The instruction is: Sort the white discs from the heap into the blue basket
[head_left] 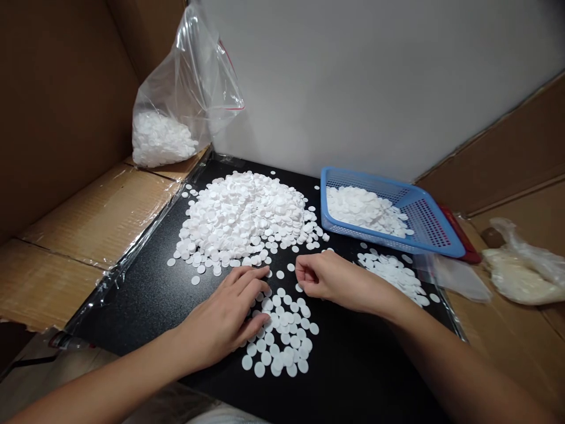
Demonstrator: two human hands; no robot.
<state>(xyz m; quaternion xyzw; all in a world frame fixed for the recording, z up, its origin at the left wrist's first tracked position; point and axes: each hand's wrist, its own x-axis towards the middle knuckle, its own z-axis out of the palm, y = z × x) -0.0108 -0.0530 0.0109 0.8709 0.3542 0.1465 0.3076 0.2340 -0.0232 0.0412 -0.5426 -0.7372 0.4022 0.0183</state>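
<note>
Small white round discs lie loosely spread on the black tabletop close to me. My left hand rests at the left edge of this spread, fingers apart, its fingertips on or just above the discs. Beyond it rises a large heap of the same discs. My right hand is curled closed at the far right side of the spread, near a few single discs. Whatever its fingers may hold is hidden.
A blue plastic basket containing more discs stands at the back right, with a smaller disc pile in front. At the back left sits a clear bag partly filled with white pieces. Cardboard borders the left; another plastic bag lies far right.
</note>
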